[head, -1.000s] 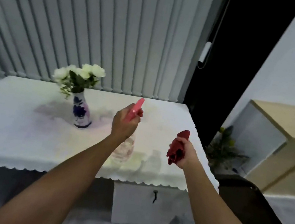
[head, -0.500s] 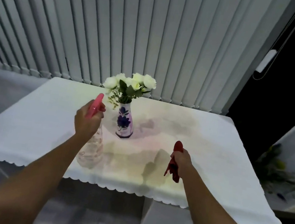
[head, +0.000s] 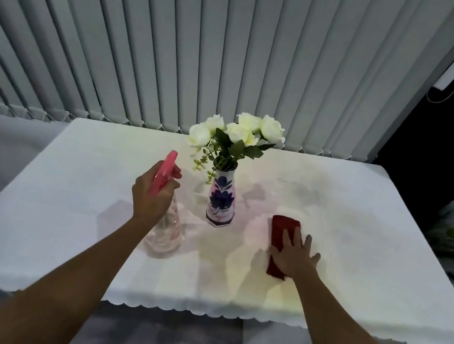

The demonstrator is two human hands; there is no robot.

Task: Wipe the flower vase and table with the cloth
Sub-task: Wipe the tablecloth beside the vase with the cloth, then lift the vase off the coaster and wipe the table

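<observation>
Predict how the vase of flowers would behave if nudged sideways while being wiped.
The vase is tall on a narrow foot, and the flowers spread wider than it, so it probably tips rather than slides. It stands on a tablecloth, which may bunch and catch the foot. It looks like glazed ceramic, so likely smooth to grip and breakable.

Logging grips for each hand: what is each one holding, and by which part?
Left hand grips the spray bottle at its pink head and neck. Right hand lies flat, fingers spread, pressing the red cloth onto the table, not gripping it.
</observation>
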